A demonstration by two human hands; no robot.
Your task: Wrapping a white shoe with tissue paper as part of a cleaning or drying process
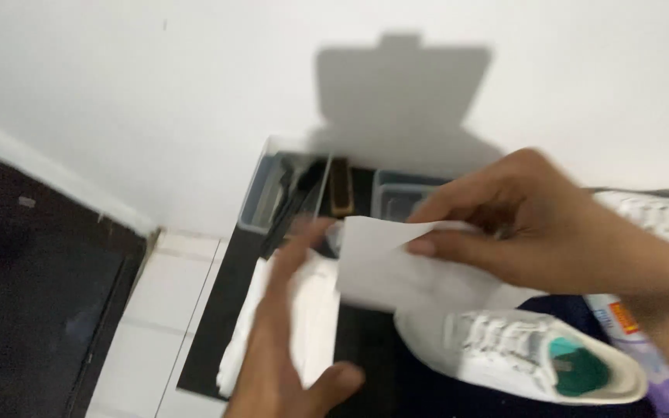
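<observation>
Right hand (536,224) pinched white wipe (385,267) above the sneaker (505,352); left hand (288,333) hung open, blurred, beside it. Best: fold wipe flat, grip firmly.

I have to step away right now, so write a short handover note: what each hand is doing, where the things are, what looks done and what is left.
Right hand: pinches a white sheet, paper or wipe, held above the mat.
Left hand: open, blurred, beside a white cloth; holding nothing that shows.
White sneaker lies on the dark mat below the sheet; a second one sits behind the right wrist. Brush and clear box by the wall; spray bottle at right.
Done: things laid out, sheet in hand.
Left: sheet has not touched the sneaker.
</observation>
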